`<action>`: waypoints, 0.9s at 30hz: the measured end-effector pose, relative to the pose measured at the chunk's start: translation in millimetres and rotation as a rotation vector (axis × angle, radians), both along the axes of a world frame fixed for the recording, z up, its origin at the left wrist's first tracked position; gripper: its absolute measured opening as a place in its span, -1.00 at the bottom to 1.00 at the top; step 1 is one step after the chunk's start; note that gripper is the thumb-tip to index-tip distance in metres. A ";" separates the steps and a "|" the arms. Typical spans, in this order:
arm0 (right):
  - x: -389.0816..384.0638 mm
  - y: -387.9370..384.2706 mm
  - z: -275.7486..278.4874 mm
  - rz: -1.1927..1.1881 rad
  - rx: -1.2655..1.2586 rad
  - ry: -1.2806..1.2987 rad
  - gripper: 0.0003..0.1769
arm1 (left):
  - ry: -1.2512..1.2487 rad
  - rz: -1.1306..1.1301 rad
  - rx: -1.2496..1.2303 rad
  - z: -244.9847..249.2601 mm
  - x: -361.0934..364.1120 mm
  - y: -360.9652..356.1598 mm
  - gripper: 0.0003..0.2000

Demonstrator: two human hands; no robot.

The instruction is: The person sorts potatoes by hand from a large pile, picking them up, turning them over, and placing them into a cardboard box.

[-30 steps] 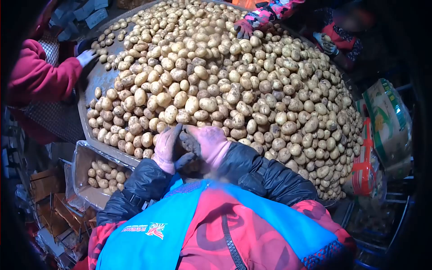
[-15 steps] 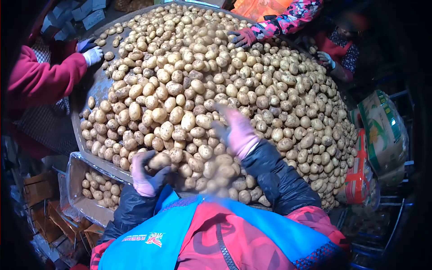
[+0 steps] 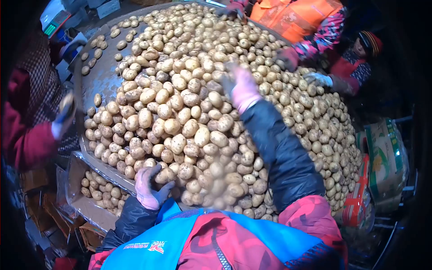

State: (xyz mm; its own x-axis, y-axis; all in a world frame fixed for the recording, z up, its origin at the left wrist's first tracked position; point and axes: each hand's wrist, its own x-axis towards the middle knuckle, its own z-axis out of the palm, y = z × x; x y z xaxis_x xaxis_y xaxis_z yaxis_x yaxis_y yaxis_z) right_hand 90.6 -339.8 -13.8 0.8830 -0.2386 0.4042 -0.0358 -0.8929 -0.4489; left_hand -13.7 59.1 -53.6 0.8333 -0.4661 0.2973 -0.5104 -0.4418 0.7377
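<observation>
A large heap of potatoes (image 3: 202,137) covers most of the table. My left hand (image 3: 149,188), in a pink and grey glove, is at the heap's near left edge. Its thumb and fingers curve round a potato (image 3: 165,176). Stretched out over the middle of the heap is my right hand (image 3: 243,85), gloved in the same colours and somewhat blurred. Its fingers look apart, with nothing visible in them, just above the potatoes. Below the table's near left rim stands a lined box (image 3: 92,215) with potatoes in it.
At left, a co-worker's gloved hand (image 3: 63,120) holds a potato. Across the heap, a person in an orange vest (image 3: 297,18) reaches in. Another co-worker's gloved hand (image 3: 318,79) touches the heap at right. Printed packages (image 3: 382,155) stand at right, cardboard (image 3: 49,209) at left.
My right hand has moved farther up the heap. The left co-worker's hand has come off the table with a potato. My left hand stays near the front edge. The view has shifted slightly.
</observation>
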 end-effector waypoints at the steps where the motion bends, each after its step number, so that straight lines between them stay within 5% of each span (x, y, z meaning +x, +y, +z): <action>1: 22.2 -26.5 -7.2 -0.084 -0.047 -0.053 -0.51 | -0.004 0.007 -0.017 -2.0 0.5 -0.3 -0.34; 4: 75.6 -86.1 -0.5 -0.308 0.023 0.375 -0.42 | 0.031 0.020 0.027 0.0 0.3 1.4 -0.36; 9: 141.3 -157.0 -88.5 -0.099 -0.152 0.578 -0.52 | 0.011 0.018 0.009 2.3 3.8 1.4 -0.38; 11: 136.8 -156.6 -77.4 -0.064 0.097 0.606 -0.55 | 0.049 0.057 -0.017 0.7 3.3 2.1 -0.39; 12: 128.6 -148.7 -63.3 -0.007 -0.053 0.643 -0.55 | 0.086 0.084 -0.031 -0.5 1.1 2.7 -0.40; 13: 107.1 -128.2 -47.9 0.018 0.280 0.708 -0.54 | 0.098 0.112 -0.053 -1.9 0.1 2.2 -0.40; 14: 105.2 -127.0 -42.5 0.021 -0.166 0.731 -0.53 | 0.097 0.139 -0.083 -3.3 0.3 0.7 -0.39; 17: 78.9 -104.8 -45.1 -0.049 -0.348 0.623 -0.52 | 0.043 0.176 -0.071 -7.5 -1.1 1.9 -0.36; 22: 32.8 -88.4 -39.8 -0.060 -0.288 0.688 -0.52 | 0.014 0.214 -0.132 -10.7 -7.8 7.6 -0.33; 24: 6.5 -75.7 -39.4 -0.062 -0.284 0.572 -0.56 | 0.419 0.341 -0.553 -22.2 -18.2 15.4 -0.35; 26: -20.0 -73.0 -35.7 -0.003 -0.196 0.455 -0.59 | 0.387 0.442 -0.735 -11.0 -24.1 30.7 -0.36; 27: -33.2 -60.0 -30.2 -0.027 -0.271 0.413 -0.63 | 0.151 0.452 -0.498 -29.1 -19.5 62.1 -0.36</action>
State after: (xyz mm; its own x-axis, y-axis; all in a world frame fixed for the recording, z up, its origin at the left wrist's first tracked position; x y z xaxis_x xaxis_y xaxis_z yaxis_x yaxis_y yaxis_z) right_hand 57.4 -399.8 -44.0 0.9775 -0.1982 0.0728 -0.1863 -0.9718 -0.1444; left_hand -33.3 121.2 -82.7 0.9627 0.0992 0.2518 -0.2319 -0.1770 0.9565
